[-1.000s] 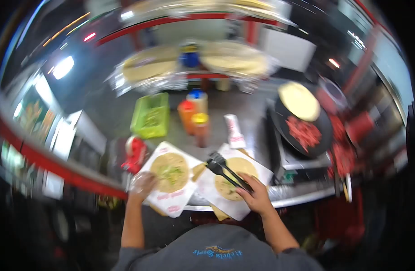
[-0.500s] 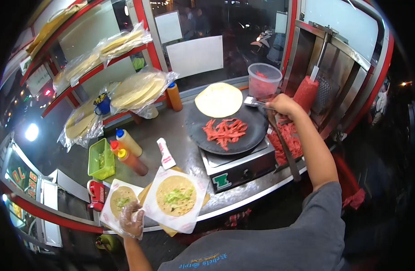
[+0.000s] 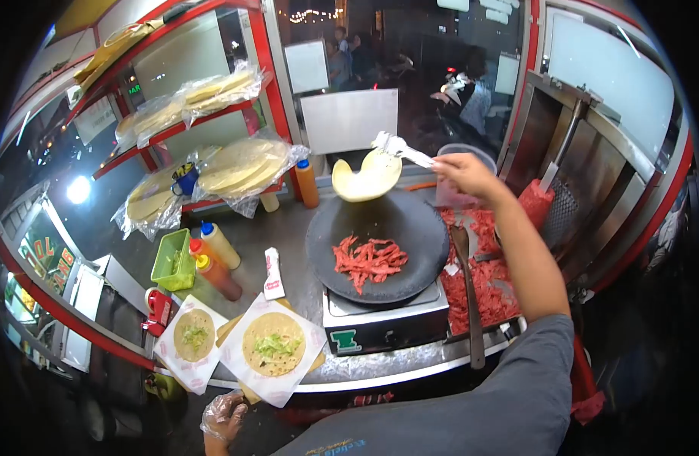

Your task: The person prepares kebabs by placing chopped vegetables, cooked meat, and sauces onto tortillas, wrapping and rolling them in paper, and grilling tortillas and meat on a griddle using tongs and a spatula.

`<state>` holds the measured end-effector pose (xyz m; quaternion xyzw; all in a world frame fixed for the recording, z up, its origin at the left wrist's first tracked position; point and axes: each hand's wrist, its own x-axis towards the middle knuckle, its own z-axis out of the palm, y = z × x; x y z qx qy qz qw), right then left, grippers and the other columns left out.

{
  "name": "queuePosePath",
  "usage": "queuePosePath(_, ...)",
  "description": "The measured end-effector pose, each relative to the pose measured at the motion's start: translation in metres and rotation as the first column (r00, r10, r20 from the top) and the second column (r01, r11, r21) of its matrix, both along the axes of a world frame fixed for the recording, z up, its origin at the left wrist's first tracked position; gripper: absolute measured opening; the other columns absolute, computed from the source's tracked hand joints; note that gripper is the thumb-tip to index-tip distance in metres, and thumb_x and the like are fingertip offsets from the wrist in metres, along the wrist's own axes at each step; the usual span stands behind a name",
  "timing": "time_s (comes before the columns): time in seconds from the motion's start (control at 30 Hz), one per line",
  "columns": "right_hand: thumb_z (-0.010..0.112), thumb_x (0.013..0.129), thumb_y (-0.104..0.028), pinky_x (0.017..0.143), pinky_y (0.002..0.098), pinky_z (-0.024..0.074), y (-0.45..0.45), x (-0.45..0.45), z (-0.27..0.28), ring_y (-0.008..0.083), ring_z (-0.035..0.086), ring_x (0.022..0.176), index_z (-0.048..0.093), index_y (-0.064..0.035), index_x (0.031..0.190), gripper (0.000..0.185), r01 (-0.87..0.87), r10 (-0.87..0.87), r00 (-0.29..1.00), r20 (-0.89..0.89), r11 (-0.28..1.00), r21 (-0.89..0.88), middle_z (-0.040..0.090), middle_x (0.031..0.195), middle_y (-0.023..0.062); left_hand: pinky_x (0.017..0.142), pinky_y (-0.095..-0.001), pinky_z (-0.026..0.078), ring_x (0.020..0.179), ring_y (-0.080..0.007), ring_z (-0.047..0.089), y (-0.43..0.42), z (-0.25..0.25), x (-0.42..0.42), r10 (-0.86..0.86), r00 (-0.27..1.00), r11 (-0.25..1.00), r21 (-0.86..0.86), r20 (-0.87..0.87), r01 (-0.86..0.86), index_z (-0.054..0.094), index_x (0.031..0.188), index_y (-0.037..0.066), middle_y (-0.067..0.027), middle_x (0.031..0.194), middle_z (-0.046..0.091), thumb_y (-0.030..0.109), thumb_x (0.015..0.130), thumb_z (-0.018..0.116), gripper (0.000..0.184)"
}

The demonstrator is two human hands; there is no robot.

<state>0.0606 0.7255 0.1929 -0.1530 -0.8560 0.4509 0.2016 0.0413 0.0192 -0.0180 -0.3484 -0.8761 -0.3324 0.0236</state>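
Observation:
My right hand (image 3: 462,175) is closed around metal tongs (image 3: 410,152). Their tips grip a flatbread (image 3: 364,178), raised and bent above the far edge of the round black griddle (image 3: 319,243). Strips of red meat (image 3: 370,261) lie on the griddle. My left hand (image 3: 225,416), in a clear plastic glove, hovers by the counter's front edge, fingers curled with nothing visible in them. Just beyond it, a larger flatbread (image 3: 258,334) and a smaller flatbread (image 3: 188,340) rest on white paper, each topped with shredded greens (image 3: 278,348).
Red meat (image 3: 471,292) fills a tray right of the griddle, with a long-handled spatula (image 3: 471,311) across it. A clear tub (image 3: 459,156) stands behind. Sauce bottles (image 3: 220,277) and a green bin (image 3: 165,262) sit left. Bagged flatbreads (image 3: 243,169) occupy shelves.
The flatbread, flat at the back of the griddle before, is now lifted and folded in the tongs. My left hand has drawn back from the smaller flatbread towards me. The view has shifted.

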Motion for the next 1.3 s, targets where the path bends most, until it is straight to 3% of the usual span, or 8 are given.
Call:
queuePosePath(0.2, 0.07, 0.099, -0.037, 0.043, 0.0258, 0.0351, 0.021, 0.02, -0.043, 0.0074, 0.05, 0.05, 0.076, -0.0027, 0.085, 0.037, 0.178, -0.054, 0.812, 0.582, 0.971, -0.158, 0.069, 0.072, 0.0016, 0.077, -0.0425, 0.056, 0.088, -0.0345, 0.071, 0.0, 0.001, -0.009, 0.009, 1.0, 1.0, -0.011, 0.0, -0.009, 0.072, 0.105, 0.004, -0.0148, 0.097, 0.073, 0.02, 0.091, 0.072, 0.021)
queuePosePath(0.4, 0.077, 0.092, -0.034, 0.052, 0.0314, 0.0439, 0.022, 0.025, -0.026, 0.0124, 0.056, 0.056, 0.078, -0.0003, 0.086, 0.034, 0.087, -0.235, 0.795, 0.559, 0.956, 0.279, 0.064, 0.062, 0.0054, 0.075, -0.0432, 0.056, 0.086, -0.0349, 0.071, 0.049, 0.03, -0.023, -0.124, 0.988, 0.992, -0.019, -0.095, 0.123, 0.073, 0.104, 0.006, -0.0139, 0.096, 0.073, 0.019, 0.091, 0.073, 0.019)
queuePosePath(0.57, 0.071, 0.091, -0.04, 0.09, 0.0488, 0.0537, -0.04, 0.042, -0.051, 0.0416, 0.07, 0.101, 0.074, -0.003, 0.116, 0.044, 0.299, -0.32, 0.943, -0.087, 0.706, 0.642, 0.074, 0.108, 0.0212, 0.074, -0.0432, 0.057, 0.087, -0.0335, 0.072, 0.07, 0.02, -0.018, -0.19, 0.979, 0.982, -0.006, -0.07, 0.19, 0.073, 0.105, 0.007, -0.0124, 0.098, 0.074, 0.018, 0.089, 0.075, 0.02)
queuePosePath(0.67, 0.071, 0.092, -0.042, 0.094, 0.0495, 0.0532, -0.062, 0.038, -0.083, 0.0399, 0.069, 0.104, 0.072, -0.0065, 0.121, 0.046, 0.091, -0.387, 0.889, 0.243, 0.672, 0.735, 0.072, 0.112, 0.022, 0.074, -0.0435, 0.057, 0.087, -0.0343, 0.072, 0.075, 0.012, -0.009, -0.19, 0.981, 0.982, 0.007, -0.031, 0.19, 0.073, 0.105, 0.007, -0.0133, 0.099, 0.074, 0.017, 0.089, 0.075, 0.02)
queuePosePath(0.8, 0.067, 0.097, -0.038, 0.083, 0.0462, 0.0546, -0.044, 0.089, -0.081, 0.0414, 0.07, 0.093, 0.069, -0.0027, 0.12, 0.042, 0.345, -0.282, 0.931, -0.233, 0.889, 0.302, 0.073, 0.101, 0.0213, 0.075, -0.0439, 0.057, 0.088, -0.0347, 0.072, 0.064, 0.003, -0.007, -0.219, 0.973, 0.976, -0.026, -0.072, 0.217, 0.072, 0.105, 0.006, -0.0143, 0.1, 0.074, 0.017, 0.09, 0.074, 0.019)
queuePosePath(1.07, 0.089, 0.076, -0.047, 0.087, 0.05, 0.0546, -0.136, 0.237, -0.16, 0.0445, 0.068, 0.1, 0.055, 0.0035, 0.115, 0.072, 0.509, -0.54, 0.753, 0.376, 0.84, 0.186, 0.069, 0.106, 0.0272, 0.07, -0.0373, 0.054, 0.076, -0.0274, 0.069, 0.059, -0.02, 0.011, -0.134, 0.979, 0.99, -0.024, 0.156, 0.139, 0.073, 0.104, 0.002, -0.0144, 0.085, 0.07, 0.023, 0.098, 0.066, 0.023)
queuePosePath(1.2, 0.086, 0.075, -0.028, 0.081, 0.0485, 0.0564, -0.163, 0.238, -0.172, 0.04, 0.07, 0.093, 0.051, 0.0, 0.106, 0.054, 0.426, -0.554, 0.764, 0.33, 0.817, 0.388, 0.068, 0.099, 0.0203, 0.076, -0.0434, 0.055, 0.087, -0.0339, 0.07, 0.094, -0.005, -0.021, -0.281, 0.958, 0.928, -0.239, 0.053, 0.285, 0.074, 0.101, 0.004, -0.0171, 0.093, 0.073, 0.025, 0.098, 0.066, 0.022)
queuePosePath(1.3, 0.082, 0.074, -0.021, 0.08, 0.0496, 0.0549, -0.14, 0.256, -0.159, 0.0451, 0.069, 0.093, 0.052, 0.0016, 0.106, 0.05, 0.506, -0.529, 0.827, 0.19, 0.848, 0.158, 0.069, 0.097, 0.0244, 0.081, -0.044, 0.055, 0.092, -0.0339, 0.07, 0.13, 0.024, -0.03, -0.372, 0.928, 0.919, -0.135, 0.008, 0.37, 0.074, 0.1, 0.005, -0.0156, 0.096, 0.074, 0.018, 0.094, 0.07, 0.015)
